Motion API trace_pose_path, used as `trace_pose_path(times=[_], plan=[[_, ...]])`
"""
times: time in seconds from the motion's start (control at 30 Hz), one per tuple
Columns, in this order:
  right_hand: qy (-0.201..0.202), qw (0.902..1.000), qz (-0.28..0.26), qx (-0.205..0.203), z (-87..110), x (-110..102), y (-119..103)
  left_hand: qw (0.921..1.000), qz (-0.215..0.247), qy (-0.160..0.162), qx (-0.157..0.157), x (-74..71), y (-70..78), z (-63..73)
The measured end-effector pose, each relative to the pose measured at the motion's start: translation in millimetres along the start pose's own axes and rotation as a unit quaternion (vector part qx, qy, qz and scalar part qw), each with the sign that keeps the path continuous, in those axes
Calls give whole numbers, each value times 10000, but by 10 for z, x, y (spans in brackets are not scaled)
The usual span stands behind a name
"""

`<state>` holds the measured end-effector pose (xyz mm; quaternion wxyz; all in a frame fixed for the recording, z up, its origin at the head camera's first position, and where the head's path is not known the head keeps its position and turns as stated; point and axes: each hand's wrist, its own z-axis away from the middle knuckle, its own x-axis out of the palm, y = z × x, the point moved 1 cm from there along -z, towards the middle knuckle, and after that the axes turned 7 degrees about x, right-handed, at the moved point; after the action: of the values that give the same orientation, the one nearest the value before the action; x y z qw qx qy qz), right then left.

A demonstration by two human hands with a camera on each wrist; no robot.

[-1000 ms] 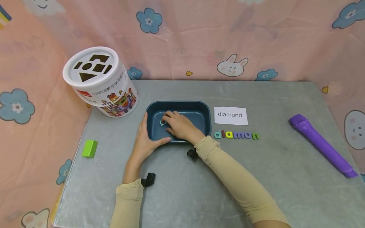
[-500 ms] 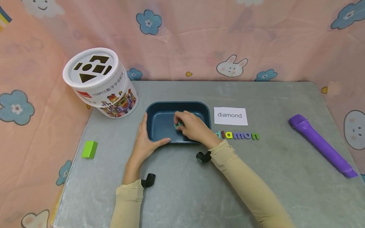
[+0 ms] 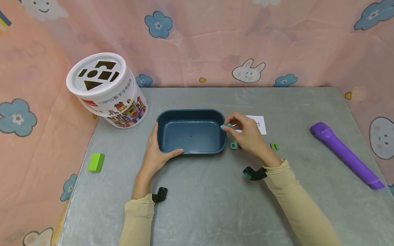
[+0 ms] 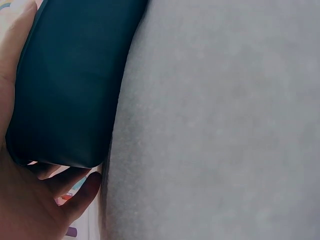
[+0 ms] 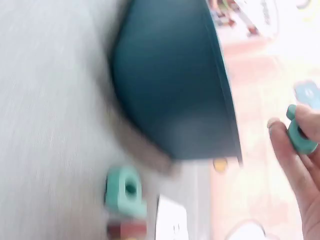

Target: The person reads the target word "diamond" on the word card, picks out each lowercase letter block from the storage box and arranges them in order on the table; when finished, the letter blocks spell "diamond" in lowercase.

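Note:
My left hand (image 3: 156,153) holds the near left corner of a dark blue tray (image 3: 191,152), thumb along the front rim and fingers along the left wall. Just past the tray's right rim, my right hand (image 3: 247,135) pinches a teal letter (image 3: 226,126) between thumb and fingers. In the right wrist view this letter (image 5: 302,139) has a round ring and a stub, like a d. Below my right hand lie a teal d (image 3: 233,145) and a green n (image 3: 274,146); the hand hides most letters between them. A white card (image 3: 260,125) is partly covered, showing only its last letter.
A white lidded tub (image 3: 107,92) with shape cutouts stands at the back left. A green block (image 3: 96,162) lies near the table's left edge, and a long purple wrapped stick (image 3: 347,155) lies at the right. Pink patterned cloth (image 3: 191,51) hangs behind the table.
My right hand has picked up the teal letter inside the tray and carried it right, over the rim, toward the card and letter row. My left hand has stayed on the tray.

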<state>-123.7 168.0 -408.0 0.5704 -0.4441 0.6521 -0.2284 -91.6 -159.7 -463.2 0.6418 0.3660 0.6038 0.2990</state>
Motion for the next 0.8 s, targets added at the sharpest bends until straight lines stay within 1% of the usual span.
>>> trace_pose_path(times=[0.1,0.17,0.2,0.3,0.43,0.57,0.67,0.8], plan=[[348,9990,265,28,112,-189,105,10000,1,-5,-12,1,-1,1],[597,9969,483,179,193,-319,175,10000,-11,-17,-20,0,-2,2],[703,9956,548,298,236,-381,209,10000,-9,-22,-26,0,-3,2],[912,9912,489,820,370,-557,326,10000,16,-27,-45,1,-7,5],[1022,9825,399,1503,567,-772,522,10000,5,-35,-54,7,-17,9],[1257,9694,750,1971,758,-979,722,10000,-15,-48,-48,11,-20,8],[1288,9577,937,2398,863,-1097,839,10000,-4,-49,-35,10,-16,5],[1010,9438,1044,2967,935,-1154,964,10000,-39,-42,-6,9,-6,2]])
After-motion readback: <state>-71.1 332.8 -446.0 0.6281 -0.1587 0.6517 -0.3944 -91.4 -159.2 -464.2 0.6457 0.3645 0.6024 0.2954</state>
